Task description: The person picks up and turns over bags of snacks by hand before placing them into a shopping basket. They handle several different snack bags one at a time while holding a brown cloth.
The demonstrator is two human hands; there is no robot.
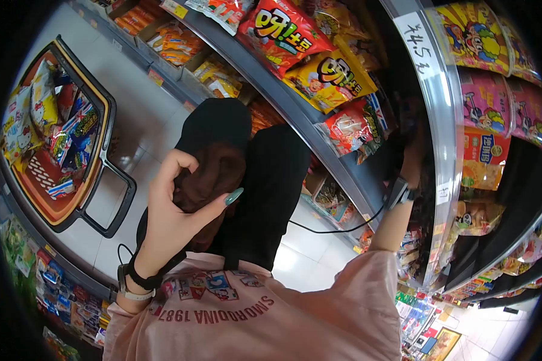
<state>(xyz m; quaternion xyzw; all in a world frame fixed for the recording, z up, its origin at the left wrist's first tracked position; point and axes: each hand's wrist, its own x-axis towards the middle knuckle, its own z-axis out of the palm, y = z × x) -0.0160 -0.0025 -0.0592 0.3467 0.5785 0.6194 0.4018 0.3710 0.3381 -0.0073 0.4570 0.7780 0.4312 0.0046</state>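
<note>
My left hand (177,192) is raised in front of my dark trousers. Its fingers are curled, with the thumb held apart, and nothing shows between them. My right hand (408,123) reaches into the dark shelf on the right; its fingers are lost in shadow, so any grip is hidden. Beside it on the shelf lies a red-and-white snack bag (350,127). Farther along the same shelf are a yellow snack bag (331,75) and a red snack bag (283,35).
A shopping basket (109,105) with a black handle stands on the floor at left, holding several snack bags. A shelf rail (436,120) with a price tag (414,43) runs close by my right arm. More packed shelves line both sides.
</note>
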